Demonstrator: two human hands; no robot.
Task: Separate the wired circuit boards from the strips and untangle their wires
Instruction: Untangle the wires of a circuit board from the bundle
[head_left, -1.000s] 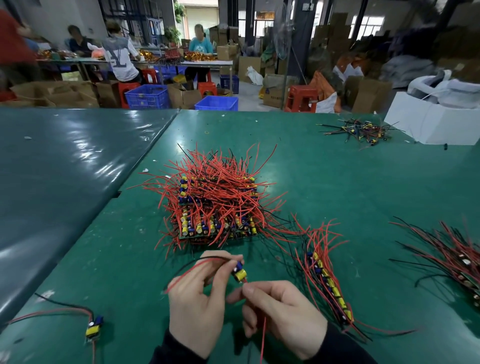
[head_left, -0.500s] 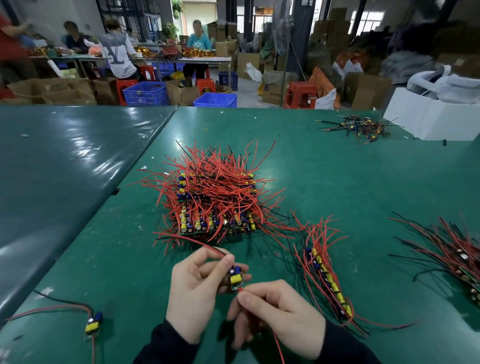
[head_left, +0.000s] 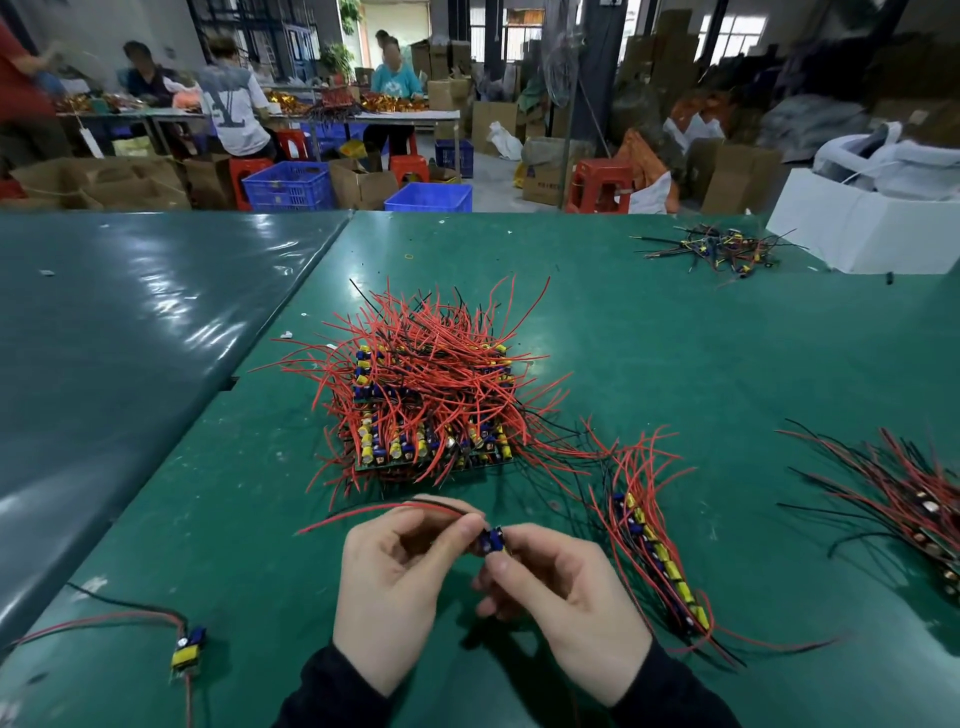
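A small circuit board (head_left: 492, 540) with blue and yellow parts sits pinched between my left hand (head_left: 395, 587) and my right hand (head_left: 561, 597), low over the green table (head_left: 675, 364). Its red and black wires (head_left: 384, 511) trail left from my left fingertips. Just beyond my hands lies a stacked pile of board strips (head_left: 431, 405) bristling with red wires. A single strip of boards (head_left: 657, 556) lies to the right of my right hand. One separated board (head_left: 187, 649) with its wires rests at the lower left.
A fan of red and black wired boards (head_left: 904, 499) lies at the right edge. A small tangle of boards (head_left: 717, 249) sits far right beside a white box (head_left: 872, 228). A dark table (head_left: 130, 338) adjoins on the left. People work at benches behind.
My hands have closed in on the small board, the right now pinching it too. Its wires have swung from pointing up toward the pile to lying flatter, out to the left.
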